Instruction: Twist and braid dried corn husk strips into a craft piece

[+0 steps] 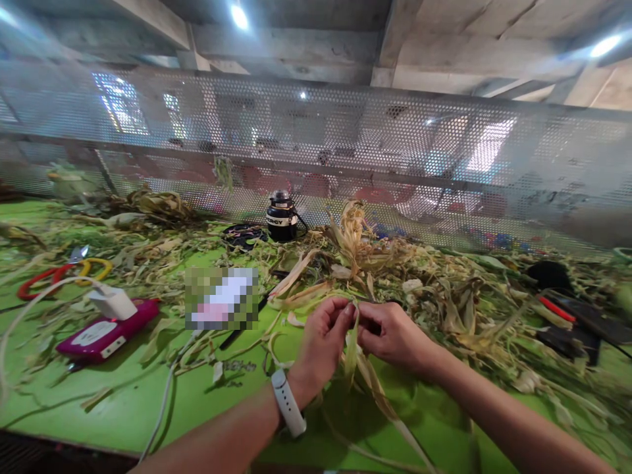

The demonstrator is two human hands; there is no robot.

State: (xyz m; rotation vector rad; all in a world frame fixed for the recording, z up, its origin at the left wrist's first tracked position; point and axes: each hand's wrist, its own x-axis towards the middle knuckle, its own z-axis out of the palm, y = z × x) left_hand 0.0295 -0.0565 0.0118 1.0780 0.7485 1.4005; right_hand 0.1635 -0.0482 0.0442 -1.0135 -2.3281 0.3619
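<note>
1. two bare hands meet over the desk (197, 395), toward the middle of its near edge. between them, a pale green husk (351, 355) hangs by its upper end.
2. left hand (320, 345): thumb and forefinger pinch the husk's tip, the other fingers curled in. right hand (395, 332): thumb and forefinger close on the same end, the rest folded under. gripped from both sides, the narrow end appears steadied while the blade falls free.
3. a longer, drier strip (382, 395) trails below toward the near edge, creased lengthwise, papery and tan.
4. husks (457, 309) lie heaped toward the right and far edges, brittle, curled and frayed, seemingly kept within reach.
5. near the left edge, scissors (62, 273) with red and yellow loops lie beyond a glossy magenta power block (108, 336), a boxy white charger (112, 304) seated on top.
6. a squat black bottle (281, 220) stands upright near the far edge, before a perforated metal screen (316, 131).
</note>
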